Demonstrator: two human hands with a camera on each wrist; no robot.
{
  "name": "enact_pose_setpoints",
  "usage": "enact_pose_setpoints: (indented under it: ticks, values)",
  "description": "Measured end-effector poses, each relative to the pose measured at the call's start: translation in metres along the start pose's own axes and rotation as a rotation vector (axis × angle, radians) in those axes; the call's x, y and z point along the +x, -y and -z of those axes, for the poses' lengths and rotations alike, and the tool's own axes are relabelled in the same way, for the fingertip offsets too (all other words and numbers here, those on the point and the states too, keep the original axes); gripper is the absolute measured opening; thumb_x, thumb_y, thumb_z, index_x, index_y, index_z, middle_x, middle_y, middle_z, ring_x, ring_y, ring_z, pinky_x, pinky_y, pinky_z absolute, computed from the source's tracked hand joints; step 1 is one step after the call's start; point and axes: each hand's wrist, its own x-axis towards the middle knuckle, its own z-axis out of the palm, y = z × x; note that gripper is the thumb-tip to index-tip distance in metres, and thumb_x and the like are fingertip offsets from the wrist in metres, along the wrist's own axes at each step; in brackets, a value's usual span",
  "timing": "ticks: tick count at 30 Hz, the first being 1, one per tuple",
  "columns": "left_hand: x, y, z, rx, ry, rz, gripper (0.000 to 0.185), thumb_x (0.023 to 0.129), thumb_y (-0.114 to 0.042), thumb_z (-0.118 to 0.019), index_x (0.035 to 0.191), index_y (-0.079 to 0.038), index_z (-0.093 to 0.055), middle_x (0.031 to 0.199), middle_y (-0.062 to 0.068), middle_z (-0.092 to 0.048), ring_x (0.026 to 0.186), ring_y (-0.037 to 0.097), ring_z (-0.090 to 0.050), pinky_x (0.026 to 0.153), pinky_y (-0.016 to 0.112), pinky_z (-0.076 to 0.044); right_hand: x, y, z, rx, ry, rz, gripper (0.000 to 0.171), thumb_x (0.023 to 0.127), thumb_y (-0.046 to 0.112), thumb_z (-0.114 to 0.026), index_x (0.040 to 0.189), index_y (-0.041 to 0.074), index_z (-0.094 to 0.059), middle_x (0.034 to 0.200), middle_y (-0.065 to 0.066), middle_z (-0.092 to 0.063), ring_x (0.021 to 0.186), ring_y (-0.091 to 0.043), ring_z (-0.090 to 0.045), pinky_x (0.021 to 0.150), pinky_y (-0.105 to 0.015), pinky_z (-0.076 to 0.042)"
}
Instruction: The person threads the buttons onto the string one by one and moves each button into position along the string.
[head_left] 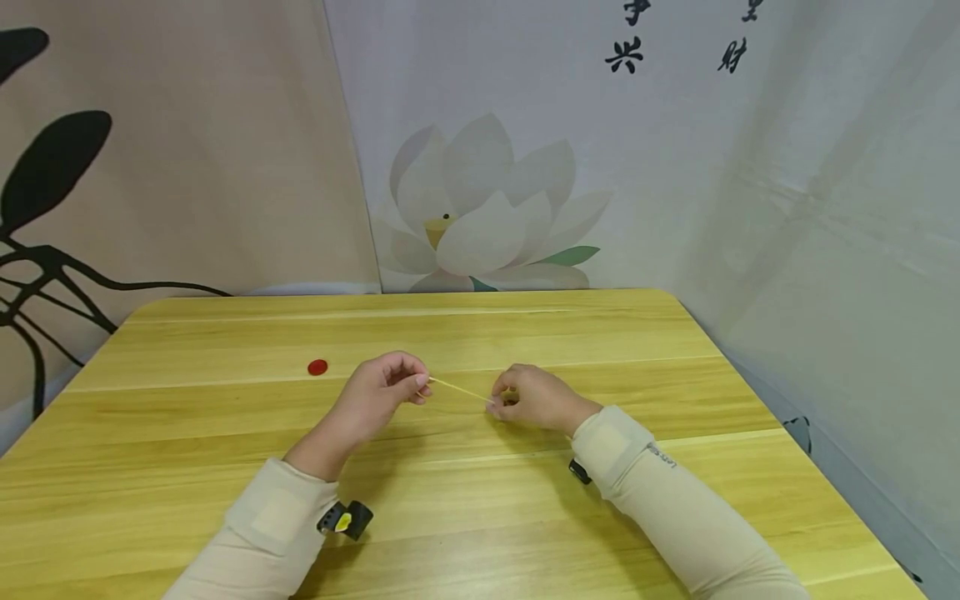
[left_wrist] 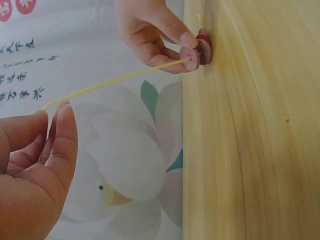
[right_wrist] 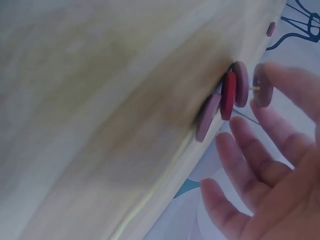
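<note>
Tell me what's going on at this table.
A person is working a thin yellow cord and some buttons over a wooden table. The left hand pinches one end of the cord; the right hand holds a pink button on it, beside more buttons. A loose red button lies apart.

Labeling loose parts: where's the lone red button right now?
In the head view the red button lies alone on the wooden table, to the left of the left hand, apart from it.
</note>
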Motion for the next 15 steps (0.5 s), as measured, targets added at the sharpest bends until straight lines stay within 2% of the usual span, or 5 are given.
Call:
enact_pose_setpoints:
  ticks: [3, 9, 15]
  values:
    - [-0.0001, -0.0006, 0.0004, 0.004, 0.000, 0.001, 0.012, 0.098, 0.000, -0.052, 0.102, 0.009, -0.057, 0.091, 0.014, -0.064, 0.091, 0.034, -0.062, 0.076, 0.028, -0.054, -0.0004, -0.0002, -0.0003, -0.019, 0.009, 0.000, 0.013, 0.090, 0.027, -0.070, 0.096, 0.015, -0.071, 0.095, 0.005, -0.060, 0.080, -0.011, -0.051, 0.078, -0.031, -0.047]
    - [0.0002, -0.0012, 0.0006, 0.013, 0.001, 0.007, 0.011, 0.098, 0.000, -0.052, 0.102, 0.008, -0.058, 0.090, 0.013, -0.064, 0.087, 0.024, -0.063, 0.076, 0.027, -0.054, 0.0011, -0.0024, -0.0028, -0.028, 0.030, 0.011, 0.010, 0.089, 0.025, -0.070, 0.094, 0.016, -0.070, 0.092, 0.005, -0.059, 0.080, -0.010, -0.050, 0.075, -0.030, -0.046]
    - [0.0005, -0.0006, 0.0001, 0.012, -0.001, 0.012, 0.010, 0.098, 0.001, -0.052, 0.101, 0.007, -0.058, 0.090, 0.014, -0.064, 0.087, 0.026, -0.064, 0.076, 0.028, -0.055, 0.0009, -0.0012, -0.0032, -0.044, 0.046, 0.016, 0.010, 0.089, 0.024, -0.071, 0.093, 0.015, -0.070, 0.088, 0.005, -0.058, 0.079, -0.011, -0.049, 0.074, -0.030, -0.045]
